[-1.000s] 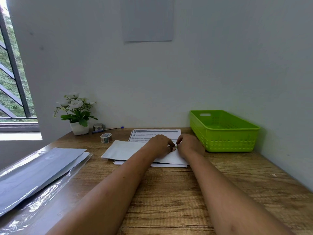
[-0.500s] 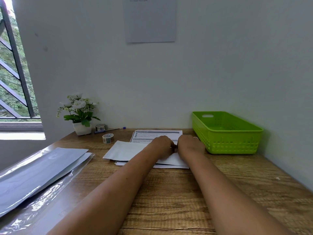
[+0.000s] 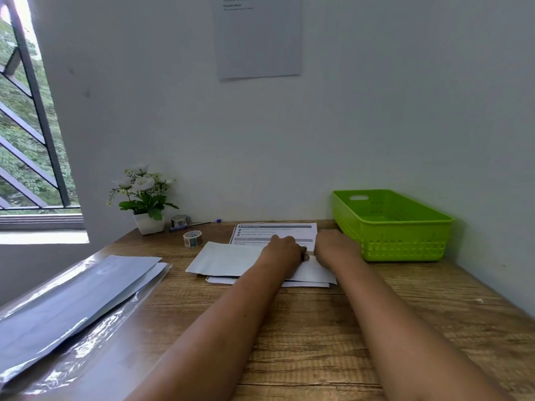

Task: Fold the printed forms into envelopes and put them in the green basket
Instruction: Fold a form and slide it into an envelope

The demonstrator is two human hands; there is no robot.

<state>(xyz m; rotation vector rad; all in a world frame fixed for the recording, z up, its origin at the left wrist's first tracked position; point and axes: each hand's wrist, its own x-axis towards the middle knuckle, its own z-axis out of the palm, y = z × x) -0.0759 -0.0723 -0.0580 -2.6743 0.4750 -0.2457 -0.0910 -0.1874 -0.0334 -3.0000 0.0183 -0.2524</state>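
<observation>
A printed form point(image 3: 275, 231) lies flat near the wall, its lower part hidden by my hands. In front of it a white envelope point(image 3: 228, 259) lies on a small stack of papers point(image 3: 220, 280). My left hand point(image 3: 285, 251) and my right hand point(image 3: 333, 247) rest side by side on the envelope's far edge, fingers curled down onto the paper. Whether they pinch the form or the envelope I cannot tell. The green basket point(image 3: 405, 244) stands at the right against the wall, with nothing visible inside.
A potted white flower point(image 3: 143, 198) stands at the back left, with two tape rolls point(image 3: 192, 238) and a pen point(image 3: 194, 225) beside it. A clear plastic sleeve of grey sheets point(image 3: 72, 296) lies along the table's left edge. A paper sheet point(image 3: 257, 36) hangs on the wall.
Both hands stay together on the envelope's far edge, shifting only slightly. The camera has tilted a little upward.
</observation>
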